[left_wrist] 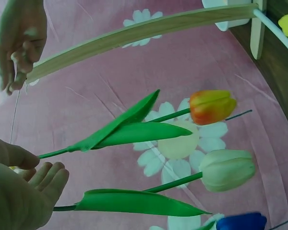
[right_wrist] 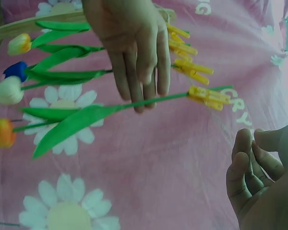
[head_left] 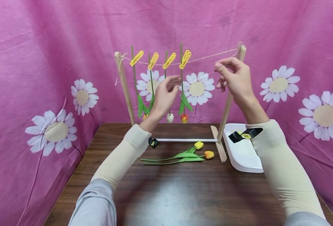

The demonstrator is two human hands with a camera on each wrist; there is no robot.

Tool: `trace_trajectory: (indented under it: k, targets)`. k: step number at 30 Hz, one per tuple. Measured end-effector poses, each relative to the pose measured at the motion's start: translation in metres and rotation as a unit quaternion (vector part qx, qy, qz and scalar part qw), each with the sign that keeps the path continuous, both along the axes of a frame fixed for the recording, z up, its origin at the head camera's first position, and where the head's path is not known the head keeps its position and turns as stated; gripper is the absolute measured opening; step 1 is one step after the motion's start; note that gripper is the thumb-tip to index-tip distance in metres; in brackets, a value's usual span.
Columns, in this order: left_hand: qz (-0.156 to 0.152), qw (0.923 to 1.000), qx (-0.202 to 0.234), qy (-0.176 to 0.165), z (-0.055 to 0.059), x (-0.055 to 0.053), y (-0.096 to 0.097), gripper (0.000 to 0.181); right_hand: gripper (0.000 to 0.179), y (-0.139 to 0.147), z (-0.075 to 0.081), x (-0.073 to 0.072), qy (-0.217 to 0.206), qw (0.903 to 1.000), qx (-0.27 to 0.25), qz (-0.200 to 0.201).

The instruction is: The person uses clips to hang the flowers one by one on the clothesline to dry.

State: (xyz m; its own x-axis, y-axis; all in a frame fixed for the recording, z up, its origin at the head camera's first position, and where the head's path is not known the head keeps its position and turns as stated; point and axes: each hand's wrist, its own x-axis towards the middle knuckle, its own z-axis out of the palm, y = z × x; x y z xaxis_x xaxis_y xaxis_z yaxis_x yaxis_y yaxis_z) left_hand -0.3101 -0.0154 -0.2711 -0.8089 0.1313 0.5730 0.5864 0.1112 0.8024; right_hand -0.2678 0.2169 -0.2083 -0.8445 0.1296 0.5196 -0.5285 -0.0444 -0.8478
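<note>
Several artificial tulips hang upside down from a string (head_left: 208,57), each stem held by a yellow clothespin (head_left: 185,59). The rightmost is an orange-red tulip (head_left: 184,118), beside a white tulip (head_left: 170,118); a blue tulip (left_wrist: 242,221) shows in the left wrist view. My left hand (head_left: 165,95) is raised with extended fingers, fingertips close to the orange-red tulip's stem below its clothespin. Near the right end of the string, my right hand (head_left: 237,78) is up with fingers loosely bent and thumb near the index finger. Nothing shows between them.
Wooden posts (head_left: 225,116) carry the string, joined low down by a white bar (head_left: 187,140). In front on the table (head_left: 166,194) lie a yellow tulip (head_left: 198,145) and an orange tulip (head_left: 209,155). A white tray (head_left: 235,161) stands right of the frame, partly behind the right arm.
</note>
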Motion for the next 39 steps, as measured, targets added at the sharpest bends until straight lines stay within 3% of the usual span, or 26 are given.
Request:
trace_trajectory:
  k: [6,12,19,27,31,34,39]
  targets:
    - [0.005,0.9995,-0.03,-0.009,-0.01,0.009,-0.014,0.035,0.01,0.021,-0.014,0.005,-0.011,0.9999,0.008,-0.004]
    - [0.004,0.9995,-0.029,0.005,-0.025,0.014,-0.028,0.028,0.01,0.042,-0.028,0.007,-0.013,0.9999,-0.003,-0.007]
    - [-0.005,0.9975,-0.069,-0.015,-0.051,0.019,-0.048,0.018,0.009,0.071,-0.048,0.014,-0.033,0.9992,-0.015,-0.015]
    - [-0.026,0.9928,-0.105,-0.051,-0.082,0.022,-0.074,0.02,0.013,0.104,-0.07,0.015,-0.073,0.9961,0.009,-0.048]
    - [-0.035,0.9908,-0.113,-0.066,-0.097,0.021,-0.085,0.021,0.019,0.119,-0.081,0.014,-0.11,0.9875,0.07,-0.088]
    - [-0.036,0.9891,-0.123,-0.073,-0.108,0.02,-0.092,0.019,0.021,0.131,-0.09,0.013,-0.135,0.9735,0.141,-0.119]
    - [-0.04,0.9824,-0.159,-0.089,-0.124,0.02,-0.101,0.015,0.024,0.151,-0.104,0.008,-0.176,0.954,0.205,-0.129]
